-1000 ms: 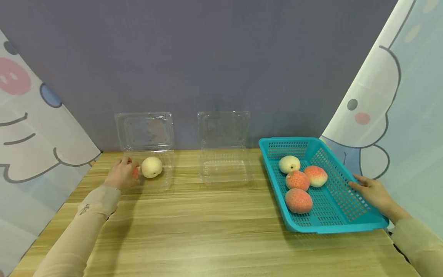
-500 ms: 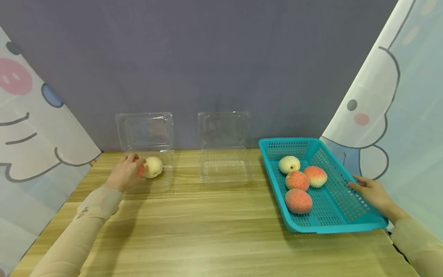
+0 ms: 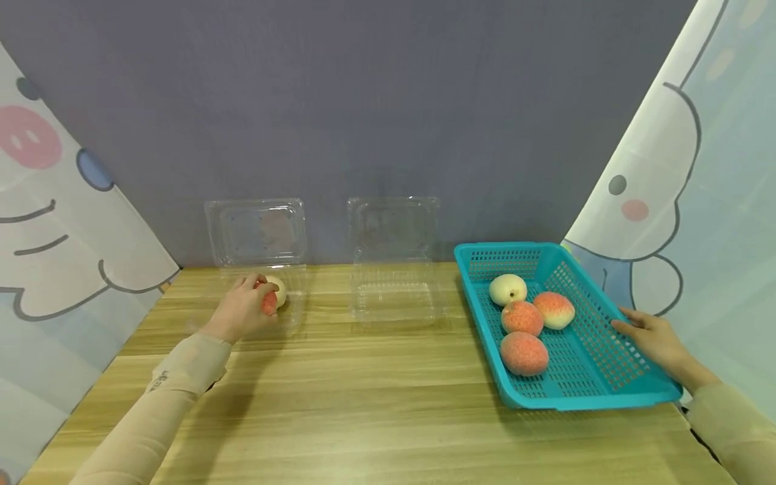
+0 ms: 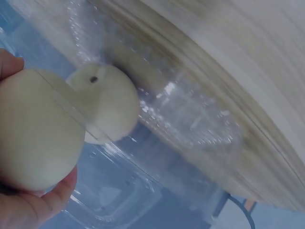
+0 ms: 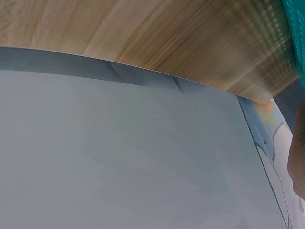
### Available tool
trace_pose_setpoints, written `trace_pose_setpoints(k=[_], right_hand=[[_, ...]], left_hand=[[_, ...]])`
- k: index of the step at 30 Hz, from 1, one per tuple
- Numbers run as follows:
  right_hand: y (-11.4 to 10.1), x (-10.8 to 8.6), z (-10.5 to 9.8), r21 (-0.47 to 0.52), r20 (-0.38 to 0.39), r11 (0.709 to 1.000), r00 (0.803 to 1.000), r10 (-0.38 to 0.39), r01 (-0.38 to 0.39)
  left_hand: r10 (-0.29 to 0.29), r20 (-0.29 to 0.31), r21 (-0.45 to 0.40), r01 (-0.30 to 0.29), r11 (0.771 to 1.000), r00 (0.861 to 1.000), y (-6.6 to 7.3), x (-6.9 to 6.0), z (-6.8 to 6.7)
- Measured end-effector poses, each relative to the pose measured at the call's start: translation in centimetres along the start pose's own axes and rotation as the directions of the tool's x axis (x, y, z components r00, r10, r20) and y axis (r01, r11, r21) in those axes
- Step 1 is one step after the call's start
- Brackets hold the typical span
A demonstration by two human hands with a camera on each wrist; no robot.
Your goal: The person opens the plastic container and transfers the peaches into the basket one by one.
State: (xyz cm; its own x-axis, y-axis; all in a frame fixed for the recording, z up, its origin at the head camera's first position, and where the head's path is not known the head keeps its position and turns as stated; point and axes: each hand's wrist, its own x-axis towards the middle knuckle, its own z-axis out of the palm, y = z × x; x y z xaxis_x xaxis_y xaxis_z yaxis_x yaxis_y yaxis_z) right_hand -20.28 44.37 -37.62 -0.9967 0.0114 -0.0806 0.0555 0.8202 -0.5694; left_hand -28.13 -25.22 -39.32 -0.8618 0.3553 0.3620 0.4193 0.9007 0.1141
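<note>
My left hand (image 3: 242, 308) grips a peach (image 3: 268, 301), red on the side seen from the head and pale (image 4: 40, 129) in the left wrist view, between thumb and fingers. It is at the left clear plastic clamshell box (image 3: 293, 313), whose lid (image 3: 257, 232) stands up. Just behind the held fruit, a second, pale peach (image 4: 107, 102) lies in the box, partly hidden. On the far right, my right hand (image 3: 657, 343) holds the right rim of a turquoise basket (image 3: 597, 402); the right wrist view shows only part of this hand (image 5: 298, 157).
Several peaches, such as a red one (image 3: 524, 353) and a pale one (image 3: 508, 289), lie in the basket. Between basket and left box stands another lidded clear box (image 3: 397, 300), open. A grey backdrop (image 3: 388, 121) rises behind the wooden table (image 3: 364, 397).
My left hand has shifted right with its peach, which now covers much of the pale peach from the head view. The right hand and basket stay where they were.
</note>
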Motion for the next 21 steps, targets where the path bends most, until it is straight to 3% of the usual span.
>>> trace_pose_setpoints(k=[11,21], right_hand=[[-0.1,0.0,-0.2,-0.006,0.005,1.0,1.0,-0.002,0.002],[-0.1,0.0,-0.1,-0.028,-0.006,1.0,1.0,-0.003,0.003]], left_hand=[[0.055,-0.042,-0.015,-0.055,0.998,0.998,2.2,0.7,0.5],[0.074,-0.063,-0.047,-0.077,0.996,0.995,4.1,1.1,0.0]])
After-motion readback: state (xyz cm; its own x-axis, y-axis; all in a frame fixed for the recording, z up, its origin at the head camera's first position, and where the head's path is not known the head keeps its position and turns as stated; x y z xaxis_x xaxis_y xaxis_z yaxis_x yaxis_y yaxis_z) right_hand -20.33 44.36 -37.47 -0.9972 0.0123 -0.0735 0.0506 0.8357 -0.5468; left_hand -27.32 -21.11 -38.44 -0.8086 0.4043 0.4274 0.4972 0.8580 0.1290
